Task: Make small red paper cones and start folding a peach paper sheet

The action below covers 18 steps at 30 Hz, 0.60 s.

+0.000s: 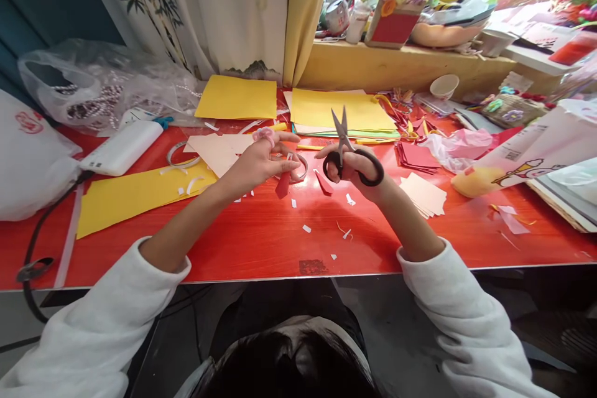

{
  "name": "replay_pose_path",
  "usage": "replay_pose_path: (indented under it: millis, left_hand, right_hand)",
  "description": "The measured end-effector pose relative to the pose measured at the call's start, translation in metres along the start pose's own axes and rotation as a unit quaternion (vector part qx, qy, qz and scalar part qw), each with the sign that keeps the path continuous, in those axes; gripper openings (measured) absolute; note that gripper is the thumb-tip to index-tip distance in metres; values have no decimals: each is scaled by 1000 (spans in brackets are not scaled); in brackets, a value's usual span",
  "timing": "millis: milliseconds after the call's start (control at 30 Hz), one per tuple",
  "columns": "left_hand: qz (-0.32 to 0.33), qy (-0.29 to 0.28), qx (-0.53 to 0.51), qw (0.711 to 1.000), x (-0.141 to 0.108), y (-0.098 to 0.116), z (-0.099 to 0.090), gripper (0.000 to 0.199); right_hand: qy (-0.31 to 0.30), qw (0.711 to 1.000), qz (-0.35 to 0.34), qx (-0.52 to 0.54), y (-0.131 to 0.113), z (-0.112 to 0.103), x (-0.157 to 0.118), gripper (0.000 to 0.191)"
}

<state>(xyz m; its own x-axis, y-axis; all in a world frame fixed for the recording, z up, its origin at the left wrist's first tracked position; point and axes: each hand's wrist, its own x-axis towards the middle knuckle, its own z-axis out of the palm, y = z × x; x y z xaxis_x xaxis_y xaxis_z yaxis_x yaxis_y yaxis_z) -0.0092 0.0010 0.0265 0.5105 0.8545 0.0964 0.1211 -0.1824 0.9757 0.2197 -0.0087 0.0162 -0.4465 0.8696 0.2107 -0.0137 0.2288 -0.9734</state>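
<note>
My left hand [267,160], wearing a pink flower ring [263,134], has its index finger stretched out. A small white piece of tape [290,157] shows between its other fingers and thumb. Right by the thumb tip is a ring-shaped tape roll [305,169]; I cannot tell whether the hand touches it. My right hand [357,168] grips black-handled scissors [343,137], fingers in the loops, blades slightly apart and pointing away from me. Two dark red paper pieces [323,183] lie between and below the hands. White scraps [306,229] are scattered on the red table [261,249].
Yellow sheets [140,196] and another tape roll [183,154] lie left, near a white power bank [124,146]. Yellow paper stacks [340,109] are at the back. Right are red cards [416,157], pale pink cards [424,194] and a tilted plastic drink cup [522,149].
</note>
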Motion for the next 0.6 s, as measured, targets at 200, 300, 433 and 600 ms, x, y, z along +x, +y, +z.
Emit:
replay_pose_path:
  millis: [200,300,433,600]
  left_hand:
    - [-7,29,-33,999,3,-7,-2,42]
    - [-12,45,-75,996,4,-7,-2,38]
    - [21,83,-131,988,4,-6,-2,32]
    - [67,126,-142,980,5,-10,4,22]
  right_hand:
    - [61,992,56,-100,0,11,0,37]
    - [51,991,76,-102,1,14,1,38]
    - [-8,995,86,-45,0,22,1,51]
    - [11,997,43,57,6,42,5,58]
